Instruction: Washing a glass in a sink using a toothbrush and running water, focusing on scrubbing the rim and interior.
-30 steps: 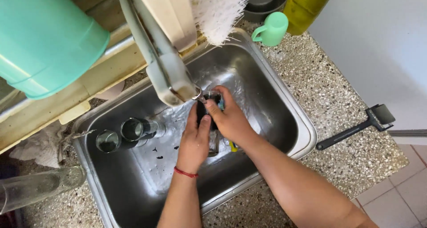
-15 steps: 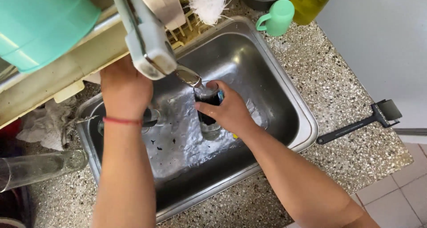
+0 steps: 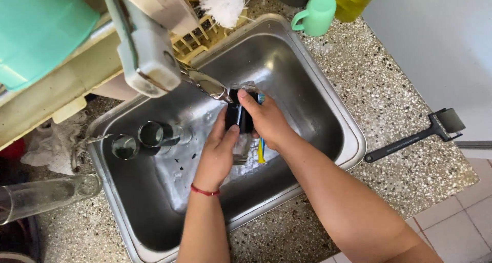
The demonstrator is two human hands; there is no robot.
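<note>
A: What do the hands hold?

B: Both grip a clear glass [image 3: 241, 135] under the tap [image 3: 205, 83], over the middle of the steel sink [image 3: 328, 114]. The left hand [image 3: 218, 155] wraps the lower part of the glass, fingers curled and pressed together. The right hand [image 3: 266, 122] closes around a dark sponge [image 3: 238, 114] at the rim, fingers bent.

A: What lies near?

B: Two glasses [image 3: 148, 137] rest on their sides at the left of the sink. A green mug [image 3: 315, 14] stands on the speckled counter [image 3: 400, 104] behind; a black roller [image 3: 415, 135] lies at the right.
</note>
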